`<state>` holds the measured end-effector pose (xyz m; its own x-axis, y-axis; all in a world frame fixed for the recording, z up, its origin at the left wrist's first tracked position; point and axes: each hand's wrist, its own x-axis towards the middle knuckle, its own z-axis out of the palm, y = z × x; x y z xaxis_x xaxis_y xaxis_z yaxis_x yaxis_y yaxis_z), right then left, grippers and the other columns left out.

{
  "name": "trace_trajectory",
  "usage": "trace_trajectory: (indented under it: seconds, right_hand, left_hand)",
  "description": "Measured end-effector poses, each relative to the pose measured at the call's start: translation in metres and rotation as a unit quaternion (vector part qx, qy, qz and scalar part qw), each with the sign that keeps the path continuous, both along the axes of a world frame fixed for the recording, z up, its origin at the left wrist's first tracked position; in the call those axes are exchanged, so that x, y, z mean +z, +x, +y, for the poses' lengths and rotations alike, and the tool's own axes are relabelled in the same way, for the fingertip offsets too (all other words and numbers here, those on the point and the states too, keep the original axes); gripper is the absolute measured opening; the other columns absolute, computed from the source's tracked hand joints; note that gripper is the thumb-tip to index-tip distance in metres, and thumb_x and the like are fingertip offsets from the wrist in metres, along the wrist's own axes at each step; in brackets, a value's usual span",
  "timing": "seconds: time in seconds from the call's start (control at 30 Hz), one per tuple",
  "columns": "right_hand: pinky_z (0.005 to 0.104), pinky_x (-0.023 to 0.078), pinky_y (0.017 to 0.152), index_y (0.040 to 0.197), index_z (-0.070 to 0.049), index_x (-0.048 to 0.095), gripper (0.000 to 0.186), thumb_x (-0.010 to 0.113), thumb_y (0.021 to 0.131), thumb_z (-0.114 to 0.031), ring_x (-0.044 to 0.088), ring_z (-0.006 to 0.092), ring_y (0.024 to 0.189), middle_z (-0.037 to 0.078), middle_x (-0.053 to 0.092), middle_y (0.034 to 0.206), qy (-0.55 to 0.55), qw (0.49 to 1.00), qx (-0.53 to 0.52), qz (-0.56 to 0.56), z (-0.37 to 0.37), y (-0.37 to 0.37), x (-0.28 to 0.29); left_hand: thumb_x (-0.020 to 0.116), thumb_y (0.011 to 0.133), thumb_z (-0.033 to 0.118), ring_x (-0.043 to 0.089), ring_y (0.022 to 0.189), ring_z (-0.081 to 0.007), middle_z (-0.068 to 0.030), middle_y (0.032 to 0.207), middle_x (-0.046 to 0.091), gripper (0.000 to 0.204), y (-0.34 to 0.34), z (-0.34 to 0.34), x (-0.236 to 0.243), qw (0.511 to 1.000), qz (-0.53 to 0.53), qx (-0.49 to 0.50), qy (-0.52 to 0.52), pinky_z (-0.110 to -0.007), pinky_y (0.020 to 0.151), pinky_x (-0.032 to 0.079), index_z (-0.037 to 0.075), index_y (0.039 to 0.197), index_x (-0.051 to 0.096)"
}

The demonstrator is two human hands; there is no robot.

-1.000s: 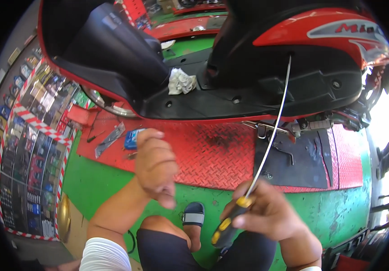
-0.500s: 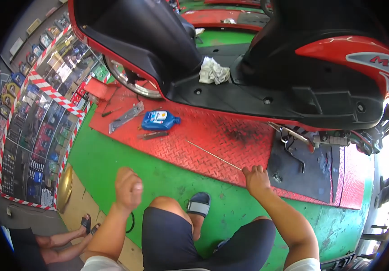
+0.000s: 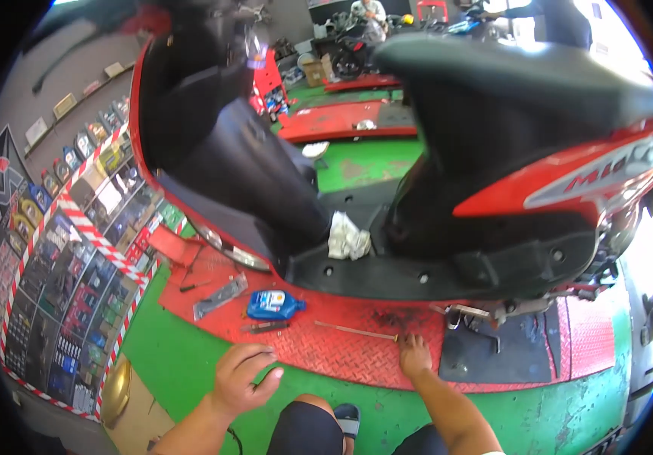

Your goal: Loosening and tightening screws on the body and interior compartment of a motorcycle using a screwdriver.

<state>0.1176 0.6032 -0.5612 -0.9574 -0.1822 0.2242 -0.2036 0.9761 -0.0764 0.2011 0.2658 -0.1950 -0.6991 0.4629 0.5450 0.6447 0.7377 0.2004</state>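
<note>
Closest to me, a knee in dark shorts [image 3: 303,431] and a strapped sandal [image 3: 347,422] show over the green floor [image 3: 190,364]. I have the left hand [image 3: 243,379] raised just ahead of them, fingers loosely bent and thumb spread away, holding nothing I can see. Farther out, the right hand [image 3: 415,358] is down at the red tread-plate platform [image 3: 326,353], over the handle end of a long, thin screwdriver [image 3: 353,331] (from here I cannot tell whether the fingers wrap that handle or have let it go). The shaft lies along the platform, pointing left. A black mat [image 3: 470,364] is just right of that hand. Beyond the shaft's tip, to the left, I see a blue bottle [image 3: 272,305] on its side and a long grey packet [image 3: 220,297]. Behind them stands the red-and-black scooter [image 3: 447,277], a crumpled white rag [image 3: 347,238] on its footboard. Farther back are another red platform [image 3: 341,121] and a person [image 3: 369,10].
</note>
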Motion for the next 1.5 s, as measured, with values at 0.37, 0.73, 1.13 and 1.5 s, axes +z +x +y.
trace_trajectory:
  seconds: [0.37,0.73,1.13,1.5]
  right_hand:
    - [0.0407,0.055,0.078,0.112,-0.007,0.069,0.027,0.073,0.087,-0.017,0.067,0.0321,0.089,0.014,0.069,0.111,-0.235,0.948,0.184,0.11,-0.044,-0.001,0.422]
    - [0.0461,0.053,0.089,0.124,-0.006,0.065,0.034,0.066,0.093,-0.021,0.065,0.0381,0.099,0.015,0.069,0.117,-0.257,0.932,0.163,0.195,-0.091,-0.295,0.755]
    - [0.049,0.056,0.08,0.109,-0.005,0.072,0.028,0.055,0.096,-0.024,0.067,0.041,0.098,0.017,0.072,0.112,-0.11,0.913,0.382,0.088,-0.173,-0.418,0.708]
    - [0.0431,0.056,0.076,0.1,-0.004,0.074,0.028,0.075,0.089,-0.03,0.068,0.0387,0.087,0.015,0.073,0.096,-0.389,0.867,0.24,0.2,-0.053,-0.413,0.771]
  left_hand:
    - [0.066,0.094,0.039,0.058,0.103,-0.0249,-0.0139,0.129,0.058,0.052,-0.081,0.024,0.325,0.896,0.338,-0.139,0.252,-0.044,0.098,0.047,0.009,0.136,0.056]
    - [0.077,0.086,0.029,0.048,0.134,-0.0404,-0.025,0.154,0.043,0.076,-0.097,0.011,0.529,0.947,0.044,0.301,0.104,-0.052,0.114,0.039,0.002,0.149,0.044]
    - [0.078,0.08,0.032,0.069,0.107,-0.04,-0.029,0.129,0.067,0.082,-0.145,-0.001,0.561,0.732,-0.256,0.627,0.072,-0.044,0.093,0.055,-0.006,0.147,0.05]
    - [0.078,0.07,0.028,0.072,0.096,-0.0357,-0.0189,0.117,0.075,0.069,-0.18,-0.083,0.573,0.761,-0.296,0.572,0.082,-0.04,0.084,0.057,0.004,0.134,0.066]
